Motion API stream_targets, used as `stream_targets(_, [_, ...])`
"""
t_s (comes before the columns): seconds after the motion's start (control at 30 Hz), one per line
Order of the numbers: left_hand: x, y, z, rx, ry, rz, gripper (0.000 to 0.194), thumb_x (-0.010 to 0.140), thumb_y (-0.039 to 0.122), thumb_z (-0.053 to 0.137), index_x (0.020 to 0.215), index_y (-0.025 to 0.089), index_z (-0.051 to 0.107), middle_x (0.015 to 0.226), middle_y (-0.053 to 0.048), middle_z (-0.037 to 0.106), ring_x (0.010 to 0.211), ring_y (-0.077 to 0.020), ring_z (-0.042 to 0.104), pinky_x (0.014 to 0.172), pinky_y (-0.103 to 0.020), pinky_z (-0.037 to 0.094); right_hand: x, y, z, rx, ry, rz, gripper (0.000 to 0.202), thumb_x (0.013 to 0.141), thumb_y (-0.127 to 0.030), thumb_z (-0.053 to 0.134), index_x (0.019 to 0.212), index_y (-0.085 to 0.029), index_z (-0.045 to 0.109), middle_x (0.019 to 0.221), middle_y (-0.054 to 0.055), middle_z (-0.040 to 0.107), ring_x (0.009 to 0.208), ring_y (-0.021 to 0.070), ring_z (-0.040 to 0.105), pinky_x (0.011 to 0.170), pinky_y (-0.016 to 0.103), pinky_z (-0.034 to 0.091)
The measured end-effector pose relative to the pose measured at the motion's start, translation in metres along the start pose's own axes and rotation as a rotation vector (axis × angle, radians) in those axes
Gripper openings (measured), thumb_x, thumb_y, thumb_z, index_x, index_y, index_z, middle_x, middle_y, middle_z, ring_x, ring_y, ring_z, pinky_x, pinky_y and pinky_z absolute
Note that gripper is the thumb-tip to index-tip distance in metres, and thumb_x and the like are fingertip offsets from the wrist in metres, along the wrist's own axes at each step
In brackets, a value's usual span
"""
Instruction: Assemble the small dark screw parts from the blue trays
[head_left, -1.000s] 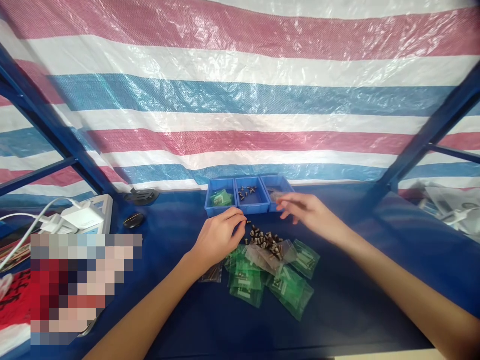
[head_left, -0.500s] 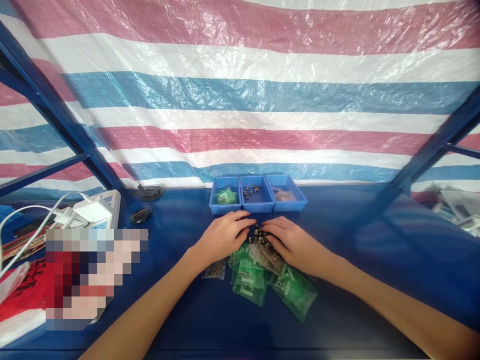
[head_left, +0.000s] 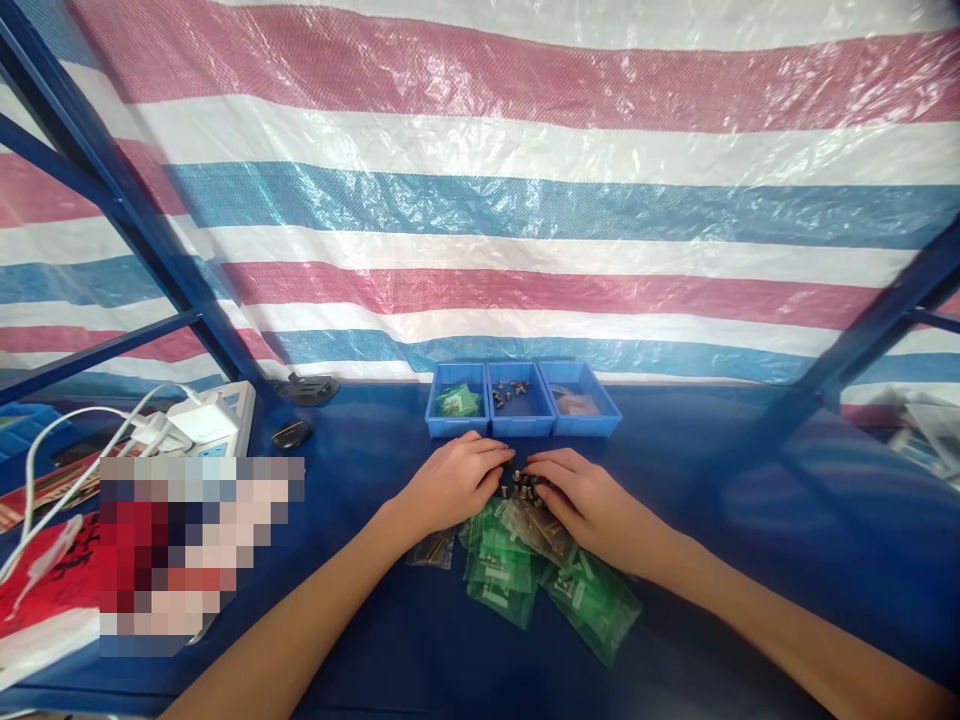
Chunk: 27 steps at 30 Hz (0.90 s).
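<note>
Small metal pieces (head_left: 519, 492) lie heaped on the surface (head_left: 735, 510) with no shared long axis, between the loosely curled left hand (head_left: 457, 482) beside them and the half-bent right hand (head_left: 592, 500), nearer, overlapping their edge; whether either grips one cannot be told.

Site appears to be a workshop: blue tabletop (head_left: 750, 500), blue metal frame (head_left: 166, 268), striped plastic sheeting (head_left: 480, 210) behind, three open parts bins (head_left: 523, 427), loose small metal hardware (head_left: 525, 492)

The hands (head_left: 598, 503) partly hide metal pieces (head_left: 523, 492) too small to identify.
</note>
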<state>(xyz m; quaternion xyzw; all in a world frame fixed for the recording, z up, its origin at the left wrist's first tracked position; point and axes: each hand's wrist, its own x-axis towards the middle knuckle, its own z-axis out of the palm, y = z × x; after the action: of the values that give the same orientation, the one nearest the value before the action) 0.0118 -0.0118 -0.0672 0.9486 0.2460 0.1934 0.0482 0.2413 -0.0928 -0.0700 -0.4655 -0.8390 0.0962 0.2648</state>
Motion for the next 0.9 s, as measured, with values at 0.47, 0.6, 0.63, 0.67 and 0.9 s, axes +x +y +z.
stream_targets(0.47, [0.000, -0.003, -0.005, 0.018, -0.049, -0.167, 0.019, 0.099, 0.018, 0.050, 0.106, 0.023, 0.067, 0.104, -0.003, 0.071, 0.097, -0.0208, 0.066, 0.074, -0.029, 0.052, 0.000, 0.000, -0.001, -0.040, -0.006, 0.005, 0.026, 0.103, -0.023, 0.045, 0.122, -0.024, 0.063, 0.124, 0.009, 0.067, 0.114, 0.0258, 0.064, 0.096, 0.043, 0.057])
stream_targets(0.6, [-0.001, -0.001, -0.007, -0.007, 0.020, -0.183, 0.018, 0.097, 0.017, 0.051, 0.110, 0.022, 0.063, 0.106, -0.003, 0.069, 0.098, -0.0214, 0.066, 0.072, -0.030, 0.051, 0.001, 0.001, -0.001, -0.029, 0.009, 0.022, 0.026, 0.103, -0.025, 0.046, 0.123, -0.025, 0.063, 0.125, 0.009, 0.067, 0.117, 0.0262, 0.064, 0.098, 0.043, 0.057])
stream_targets(0.63, [-0.001, -0.001, -0.007, -0.029, 0.042, -0.188, 0.019, 0.097, 0.017, 0.051, 0.111, 0.023, 0.062, 0.107, -0.003, 0.068, 0.098, -0.0210, 0.066, 0.072, -0.029, 0.051, 0.001, 0.001, 0.000, -0.025, 0.021, 0.034, 0.026, 0.103, -0.025, 0.046, 0.124, -0.025, 0.062, 0.127, 0.009, 0.067, 0.118, 0.0264, 0.063, 0.098, 0.043, 0.057])
stream_targets(0.67, [0.000, 0.000, -0.008, -0.061, 0.063, -0.192, 0.020, 0.096, 0.016, 0.051, 0.112, 0.023, 0.062, 0.108, -0.003, 0.068, 0.097, -0.0204, 0.066, 0.073, -0.029, 0.051, 0.001, 0.000, 0.000, -0.020, 0.038, 0.049, 0.027, 0.103, -0.026, 0.047, 0.126, -0.025, 0.061, 0.129, 0.009, 0.066, 0.119, 0.0266, 0.063, 0.099, 0.044, 0.056])
stream_targets(0.9, [0.006, 0.016, -0.010, -0.463, 0.127, -0.235, 0.020, 0.092, 0.018, 0.059, 0.111, 0.024, 0.061, 0.102, -0.001, 0.068, 0.091, -0.0165, 0.066, 0.070, -0.025, 0.050, 0.002, -0.004, -0.001, 0.023, 0.165, 0.047, 0.028, 0.103, -0.022, 0.046, 0.129, -0.023, 0.056, 0.124, 0.010, 0.066, 0.114, 0.0258, 0.064, 0.094, 0.042, 0.056])
